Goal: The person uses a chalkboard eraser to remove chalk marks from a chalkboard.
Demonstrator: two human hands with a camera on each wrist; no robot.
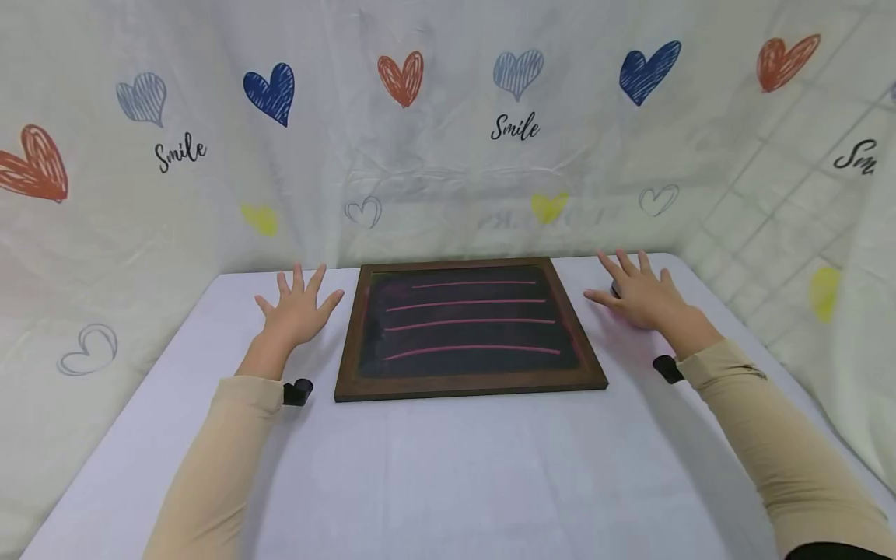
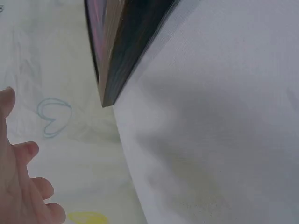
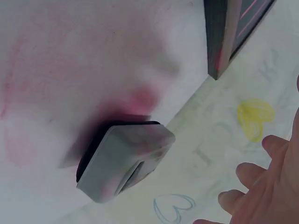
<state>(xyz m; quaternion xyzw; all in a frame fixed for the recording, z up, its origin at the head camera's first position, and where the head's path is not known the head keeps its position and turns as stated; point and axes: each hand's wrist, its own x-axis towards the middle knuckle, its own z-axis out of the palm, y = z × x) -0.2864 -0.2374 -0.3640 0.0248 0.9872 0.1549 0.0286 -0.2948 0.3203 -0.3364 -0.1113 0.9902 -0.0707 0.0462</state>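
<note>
A chalkboard (image 1: pixel 462 365) in a brown wooden frame lies between the two hands, with several pink lines drawn across its dark surface. To its left, the left hand (image 1: pixel 295 312) is held over the table with spread fingers and nothing in it. The right hand (image 1: pixel 642 298) hovers to the right of the board, its fingers spread as well. Below that hand sits a grey board eraser (image 3: pixel 131 158) with a black underside and pink smudges; the hand mostly hides it in the head view. A corner of the board's frame (image 2: pixel 114 56) shows in the left wrist view.
A white cloth covers the table (image 1: pixel 448 482). Pink chalk smears (image 3: pixel 42 70) mark it near the eraser. Behind and around the table hangs a pale curtain (image 1: pixel 448 155) printed with hearts and words.
</note>
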